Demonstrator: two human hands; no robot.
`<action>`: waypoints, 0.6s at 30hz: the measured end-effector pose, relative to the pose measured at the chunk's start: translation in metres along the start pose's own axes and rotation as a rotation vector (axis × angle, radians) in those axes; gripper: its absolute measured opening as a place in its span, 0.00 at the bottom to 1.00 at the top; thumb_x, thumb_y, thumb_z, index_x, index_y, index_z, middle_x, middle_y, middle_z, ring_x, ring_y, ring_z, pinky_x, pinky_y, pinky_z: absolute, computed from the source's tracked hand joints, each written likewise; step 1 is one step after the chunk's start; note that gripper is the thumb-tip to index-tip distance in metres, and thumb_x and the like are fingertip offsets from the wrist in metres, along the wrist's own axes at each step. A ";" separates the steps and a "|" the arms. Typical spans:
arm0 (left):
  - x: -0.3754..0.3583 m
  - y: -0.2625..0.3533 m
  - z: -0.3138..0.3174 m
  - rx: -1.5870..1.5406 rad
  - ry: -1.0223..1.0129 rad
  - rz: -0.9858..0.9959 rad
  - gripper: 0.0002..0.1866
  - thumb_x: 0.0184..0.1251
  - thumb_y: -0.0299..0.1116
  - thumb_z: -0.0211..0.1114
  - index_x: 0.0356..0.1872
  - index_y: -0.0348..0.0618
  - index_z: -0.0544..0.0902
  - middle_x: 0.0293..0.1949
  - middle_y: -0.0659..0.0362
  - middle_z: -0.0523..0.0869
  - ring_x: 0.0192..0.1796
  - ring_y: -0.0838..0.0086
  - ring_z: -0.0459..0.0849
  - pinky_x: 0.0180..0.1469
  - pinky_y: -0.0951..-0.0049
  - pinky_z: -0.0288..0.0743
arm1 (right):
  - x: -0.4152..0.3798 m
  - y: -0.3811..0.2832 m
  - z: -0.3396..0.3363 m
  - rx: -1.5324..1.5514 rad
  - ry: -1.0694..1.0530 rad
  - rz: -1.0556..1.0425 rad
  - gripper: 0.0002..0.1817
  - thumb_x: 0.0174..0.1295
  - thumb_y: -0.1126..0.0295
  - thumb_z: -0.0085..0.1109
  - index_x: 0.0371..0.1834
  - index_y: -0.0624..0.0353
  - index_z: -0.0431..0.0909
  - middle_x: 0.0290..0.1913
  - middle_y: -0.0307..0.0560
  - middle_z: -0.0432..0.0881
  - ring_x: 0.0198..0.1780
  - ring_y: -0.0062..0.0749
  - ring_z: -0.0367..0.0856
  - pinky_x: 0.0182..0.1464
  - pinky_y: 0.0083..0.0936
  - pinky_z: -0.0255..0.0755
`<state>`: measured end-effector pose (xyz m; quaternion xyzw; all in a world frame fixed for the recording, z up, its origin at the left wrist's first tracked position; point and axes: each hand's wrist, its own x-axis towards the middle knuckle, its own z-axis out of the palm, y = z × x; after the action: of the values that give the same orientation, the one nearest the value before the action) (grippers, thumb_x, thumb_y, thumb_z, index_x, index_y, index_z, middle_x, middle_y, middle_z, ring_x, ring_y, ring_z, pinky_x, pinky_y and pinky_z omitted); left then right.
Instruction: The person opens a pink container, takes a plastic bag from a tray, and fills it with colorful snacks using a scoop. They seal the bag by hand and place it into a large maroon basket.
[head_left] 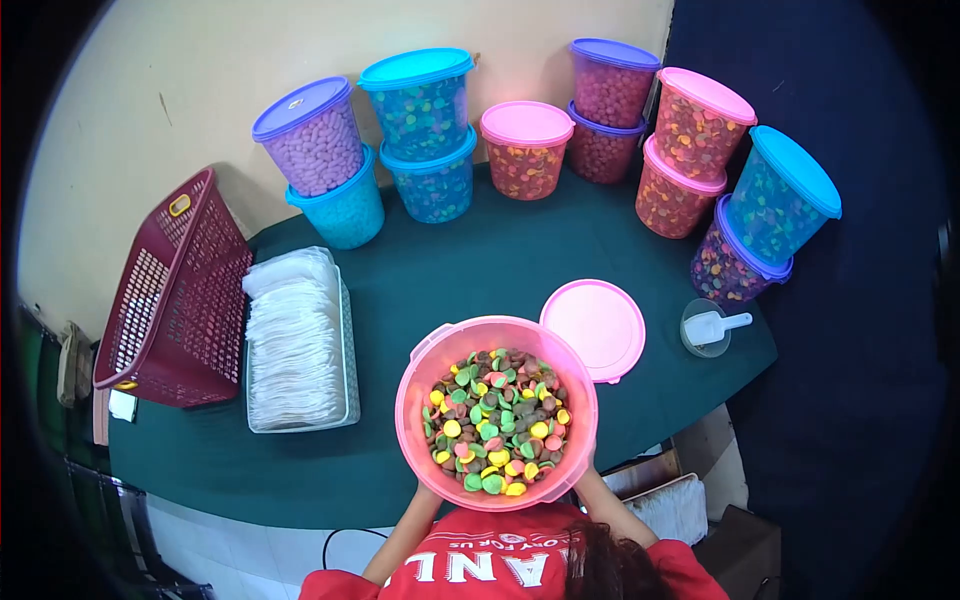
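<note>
A round pink plastic tub point(408, 405) without its lid is held up at the table's front edge, tilted towards me. Small cupped pieces point(490, 425) in brown, green, yellow and pink fill much of it. My left hand point(428, 493) grips the tub low on the left side, and my right hand point(586, 480) holds it low on the right. The tub hides most of the fingers of both hands. Just beyond its right rim, the pink lid point(593, 330) lies flat on the table.
Lidded tubs, mostly stacked in pairs, line the back, including a single pink-lidded tub point(527, 150). A maroon basket point(190, 300) stands left of a tray point(350, 385) of white packets point(293, 345). At right, a white scoop point(705, 327) rests in a clear bowl point(708, 350) on the green tablecloth point(470, 270).
</note>
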<state>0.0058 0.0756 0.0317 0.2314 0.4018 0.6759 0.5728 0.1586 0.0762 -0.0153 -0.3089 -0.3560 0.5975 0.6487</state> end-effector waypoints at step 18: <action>0.084 0.048 -0.106 0.279 -0.244 -0.042 0.40 0.62 0.65 0.31 0.59 0.39 0.65 0.60 0.52 0.67 0.64 0.64 0.61 0.64 0.61 0.54 | 0.028 -0.014 -0.052 -0.344 0.054 0.053 0.30 0.65 0.46 0.30 0.63 0.54 0.57 0.64 0.40 0.60 0.60 0.28 0.62 0.59 0.29 0.56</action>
<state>-0.1239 0.1258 -0.0020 0.3803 0.4239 0.5685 0.5938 0.2105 0.1039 -0.0295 -0.4405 -0.4273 0.5362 0.5795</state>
